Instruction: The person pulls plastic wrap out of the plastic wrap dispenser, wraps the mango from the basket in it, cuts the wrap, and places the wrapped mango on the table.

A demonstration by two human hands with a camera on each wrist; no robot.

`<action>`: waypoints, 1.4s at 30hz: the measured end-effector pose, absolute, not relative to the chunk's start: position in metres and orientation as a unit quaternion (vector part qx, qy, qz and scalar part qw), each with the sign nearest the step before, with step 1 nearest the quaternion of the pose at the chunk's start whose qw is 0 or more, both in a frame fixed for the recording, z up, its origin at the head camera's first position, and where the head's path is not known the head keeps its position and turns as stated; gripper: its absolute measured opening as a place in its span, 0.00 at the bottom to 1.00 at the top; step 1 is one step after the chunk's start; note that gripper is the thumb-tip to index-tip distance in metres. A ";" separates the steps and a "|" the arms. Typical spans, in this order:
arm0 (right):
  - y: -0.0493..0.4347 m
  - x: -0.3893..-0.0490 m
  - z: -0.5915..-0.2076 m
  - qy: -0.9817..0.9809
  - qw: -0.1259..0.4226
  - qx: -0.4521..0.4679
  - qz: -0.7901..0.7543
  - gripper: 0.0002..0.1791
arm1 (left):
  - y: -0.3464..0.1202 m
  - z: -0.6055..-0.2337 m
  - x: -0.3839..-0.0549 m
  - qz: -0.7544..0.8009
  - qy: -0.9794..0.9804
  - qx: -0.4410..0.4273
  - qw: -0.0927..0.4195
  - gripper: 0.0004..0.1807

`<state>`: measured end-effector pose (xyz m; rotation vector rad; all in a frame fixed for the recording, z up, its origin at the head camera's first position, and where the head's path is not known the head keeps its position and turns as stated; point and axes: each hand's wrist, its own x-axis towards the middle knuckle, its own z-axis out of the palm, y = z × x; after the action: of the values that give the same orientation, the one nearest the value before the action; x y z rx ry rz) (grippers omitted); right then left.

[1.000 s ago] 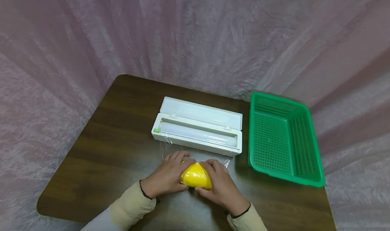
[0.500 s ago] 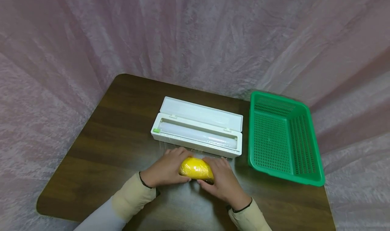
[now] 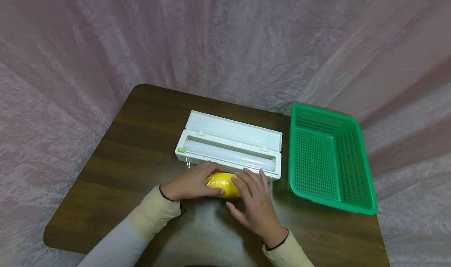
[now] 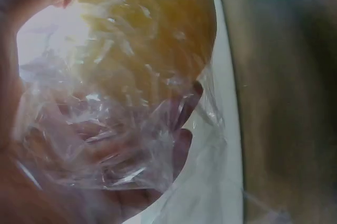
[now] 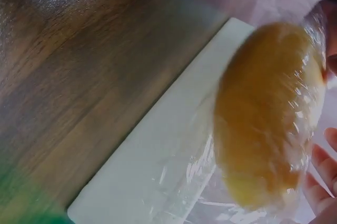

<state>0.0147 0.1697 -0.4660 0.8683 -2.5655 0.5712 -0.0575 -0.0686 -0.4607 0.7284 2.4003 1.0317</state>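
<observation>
A smooth yellow oval fruit in clear cling film is held at the front edge of a white film dispenser. My left hand grips its left end, thumb along the near side and fingers behind. Seen from the left wrist, crumpled film bunches over that palm beneath the fruit. My right hand has its fingers spread, the fingertips right at the fruit's right end and overlapping it. Film also trails from the fruit over the white box in the right wrist view.
The dispenser's lid stands raised at the back, with the film roll exposed inside and a small green slider at its left end. A green perforated basket stands to the right on the brown table. Pinkish curtains hang behind.
The fruit has moved forward to the dispenser's front edge. My right hand has loosened from its right end and its fingers have spread, while the left still holds it.
</observation>
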 end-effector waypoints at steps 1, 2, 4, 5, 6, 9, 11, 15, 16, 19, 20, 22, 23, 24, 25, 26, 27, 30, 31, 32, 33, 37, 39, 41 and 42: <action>0.169 0.015 -0.466 -0.910 0.188 0.311 0.200 0.36 | -0.069 -0.460 -0.060 0.372 0.864 0.263 0.215 0.30; 0.169 0.015 -0.466 -0.911 0.186 0.313 0.194 0.37 | -0.069 -0.458 -0.062 0.376 0.861 0.264 0.217 0.29; 0.168 0.014 -0.466 -0.915 0.182 0.313 0.177 0.40 | -0.069 -0.455 -0.066 0.374 0.862 0.264 0.218 0.26; 0.168 0.014 -0.465 -0.918 0.179 0.312 0.168 0.41 | -0.069 -0.454 -0.069 0.373 0.862 0.265 0.217 0.25; 0.168 0.013 -0.466 -0.919 0.179 0.312 0.160 0.43 | -0.069 -0.452 -0.070 0.372 0.862 0.264 0.220 0.24; 0.168 0.011 -0.465 -0.927 0.171 0.306 0.132 0.47 | -0.069 -0.449 -0.076 0.374 0.859 0.263 0.230 0.23; 0.168 0.009 -0.466 -0.932 0.160 0.301 0.122 0.49 | -0.069 -0.448 -0.079 0.373 0.858 0.266 0.233 0.23; 0.165 0.005 -0.470 -0.940 0.136 0.291 0.110 0.52 | -0.069 -0.447 -0.083 0.362 0.861 0.281 0.221 0.23; 0.164 0.004 -0.472 -0.942 0.134 0.289 0.108 0.53 | -0.069 -0.447 -0.084 0.359 0.863 0.284 0.215 0.23; 0.162 0.001 -0.479 -0.945 0.139 0.280 0.098 0.53 | -0.069 -0.447 -0.085 0.357 0.864 0.285 0.210 0.22; 0.162 0.000 -0.482 -0.946 0.144 0.275 0.097 0.54 | -0.069 -0.448 -0.084 0.356 0.865 0.284 0.210 0.21; 0.162 -0.002 -0.486 -0.947 0.154 0.266 0.097 0.54 | -0.068 -0.449 -0.083 0.349 0.871 0.277 0.207 0.21; 0.162 -0.003 -0.487 -0.947 0.157 0.262 0.097 0.54 | -0.067 -0.450 -0.082 0.346 0.874 0.273 0.203 0.22; 0.162 -0.004 -0.489 -0.948 0.160 0.259 0.098 0.53 | -0.067 -0.452 -0.080 0.341 0.880 0.268 0.195 0.24; 0.162 -0.005 -0.490 -0.948 0.163 0.256 0.099 0.53 | -0.066 -0.453 -0.077 0.337 0.886 0.259 0.183 0.26; 0.163 -0.005 -0.491 -0.948 0.165 0.254 0.101 0.52 | -0.067 -0.453 -0.073 0.340 0.892 0.246 0.169 0.27; 0.163 -0.005 -0.492 -0.948 0.165 0.253 0.101 0.52 | -0.067 -0.453 -0.068 0.347 0.897 0.231 0.148 0.28; 0.161 -0.006 -0.494 -0.946 0.169 0.253 0.108 0.50 | -0.074 -0.456 -0.046 0.418 0.892 0.167 0.037 0.24; 0.160 -0.006 -0.494 -0.946 0.171 0.253 0.112 0.50 | -0.078 -0.457 -0.037 0.453 0.880 0.145 -0.002 0.18; 0.159 -0.006 -0.495 -0.945 0.173 0.252 0.115 0.50 | -0.081 -0.459 -0.027 0.488 0.864 0.124 -0.025 0.12; 0.158 -0.006 -0.495 -0.945 0.174 0.251 0.119 0.49 | -0.085 -0.462 -0.018 0.518 0.848 0.109 -0.037 0.07; 0.157 -0.006 -0.497 -0.945 0.175 0.245 0.130 0.49 | -0.088 -0.483 0.015 0.599 0.798 0.046 0.046 0.11; 0.158 -0.006 -0.496 -0.945 0.175 0.240 0.134 0.49 | -0.082 -0.496 0.024 0.616 0.776 0.022 0.131 0.11; 0.159 -0.006 -0.495 -0.946 0.176 0.236 0.136 0.50 | -0.072 -0.508 0.026 0.644 0.742 -0.003 0.189 0.10; 0.160 -0.006 -0.495 -0.946 0.177 0.234 0.135 0.51 | -0.067 -0.512 0.026 0.661 0.719 -0.012 0.213 0.12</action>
<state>-0.0061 0.1596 -0.4950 0.6627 -2.6779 0.3823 0.0262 -0.0670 -0.5124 -0.0323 1.9968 1.8350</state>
